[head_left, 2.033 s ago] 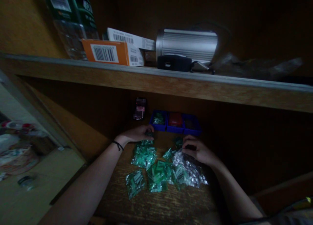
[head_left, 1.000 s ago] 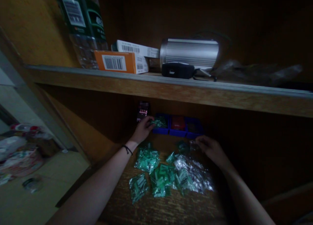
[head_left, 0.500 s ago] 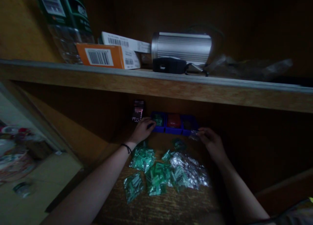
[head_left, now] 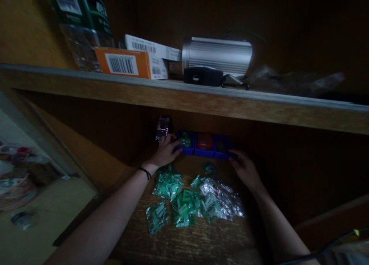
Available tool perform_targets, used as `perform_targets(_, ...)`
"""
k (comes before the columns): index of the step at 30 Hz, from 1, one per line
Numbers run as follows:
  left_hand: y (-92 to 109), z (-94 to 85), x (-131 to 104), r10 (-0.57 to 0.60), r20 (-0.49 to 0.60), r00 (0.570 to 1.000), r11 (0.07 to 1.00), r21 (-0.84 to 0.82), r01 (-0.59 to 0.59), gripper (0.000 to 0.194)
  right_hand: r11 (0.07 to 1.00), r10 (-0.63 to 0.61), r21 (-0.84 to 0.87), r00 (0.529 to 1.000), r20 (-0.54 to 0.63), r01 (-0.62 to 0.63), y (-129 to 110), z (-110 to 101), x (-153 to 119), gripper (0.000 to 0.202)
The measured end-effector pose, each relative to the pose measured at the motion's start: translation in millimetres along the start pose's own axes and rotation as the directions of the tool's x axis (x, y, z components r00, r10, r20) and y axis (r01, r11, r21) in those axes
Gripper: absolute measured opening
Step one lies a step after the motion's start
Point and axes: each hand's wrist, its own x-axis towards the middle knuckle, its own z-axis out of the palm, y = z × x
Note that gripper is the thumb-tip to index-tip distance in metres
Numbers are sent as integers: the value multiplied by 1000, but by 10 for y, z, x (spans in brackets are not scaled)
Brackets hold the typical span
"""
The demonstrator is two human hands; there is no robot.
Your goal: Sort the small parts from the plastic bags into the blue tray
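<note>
Dim wooden cubby, lower shelf board [head_left: 201, 238] under an upper shelf [head_left: 184, 97] carrying an orange box [head_left: 122, 63], a ribbed silver cylinder [head_left: 217, 55] and a black gadget [head_left: 201, 75]. Blue divided tray [head_left: 203, 146] sits at the far end of the board; its left cell has green parts, the middle one something red. Left hand [head_left: 165, 151] is curled over the tray's left end, fingers wrapped on the wall. Right hand [head_left: 245, 169] touches the tray's right corner; can't tell if it actually pinches the rim. Small bags of green parts [head_left: 178, 197] are heaped on the near side, between the forearms. Looks like the grab-the-tray step; next move needs a firm two-handed hold, kept level
</note>
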Motion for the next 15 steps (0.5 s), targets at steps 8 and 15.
perform_targets(8, -159, -484, -82, -26, 605, 796, 921, -295, 254, 21, 981, -131, -78, 903, 409, 178, -110, 193, -160, 41)
perform_targets(15, -229, -504, -163, -29, 703, 711, 902, -288, 322, 24, 995, -80, -17, 921, 382, 94, -143, 206, -154, 27)
